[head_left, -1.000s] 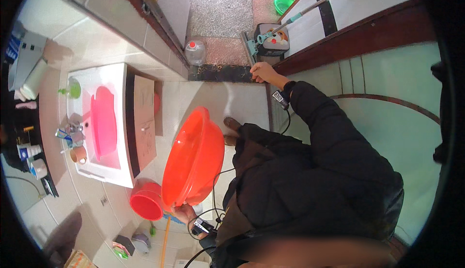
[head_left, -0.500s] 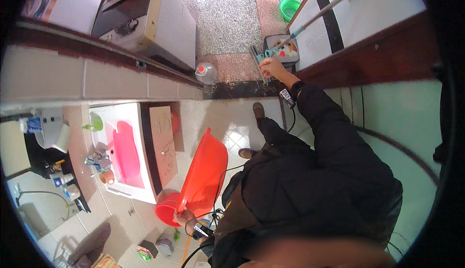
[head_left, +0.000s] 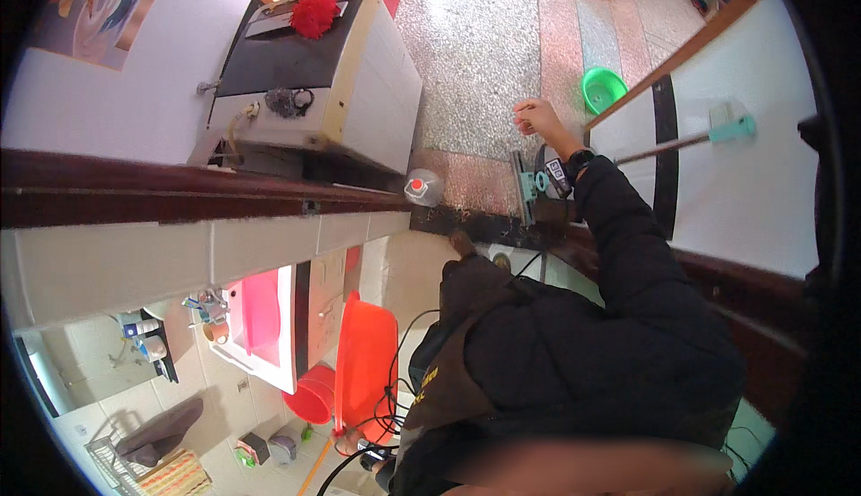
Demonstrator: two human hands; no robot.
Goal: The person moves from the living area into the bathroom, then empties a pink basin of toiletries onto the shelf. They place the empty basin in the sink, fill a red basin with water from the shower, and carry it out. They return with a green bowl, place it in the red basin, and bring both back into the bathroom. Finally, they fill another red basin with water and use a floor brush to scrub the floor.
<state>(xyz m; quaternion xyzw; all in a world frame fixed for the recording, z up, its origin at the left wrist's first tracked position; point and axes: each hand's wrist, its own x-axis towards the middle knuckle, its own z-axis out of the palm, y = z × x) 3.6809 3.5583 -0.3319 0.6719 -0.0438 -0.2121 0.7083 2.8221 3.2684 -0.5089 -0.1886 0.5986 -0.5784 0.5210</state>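
Observation:
My left hand (head_left: pixel 345 440) is closed on the lower rim of a large red plastic basin (head_left: pixel 369 361), which is tipped on its side to my left. A smaller red bucket (head_left: pixel 309 395) is just beside the basin. My right hand (head_left: pixel 538 117) is stretched forward over the speckled floor past the doorway. Its fingers are loosely bent and apart, and nothing shows in them. Close to my right wrist stands a mop with a teal head (head_left: pixel 531 187), its pole partly hidden behind my sleeve. Dark cables hang between my body and the basin.
A dark threshold (head_left: pixel 480 224) crosses the doorway at my feet. A clear jug with a red cap (head_left: pixel 423 188) sits at its left, below a white appliance (head_left: pixel 314 74). A green basin (head_left: pixel 603 91) lies ahead right. Behind left is a sink (head_left: pixel 287 335) with a pink basin.
I have stepped forward to the threshold, bringing the red basin along in my left hand. My right hand has moved from beside the mop head to beyond it.

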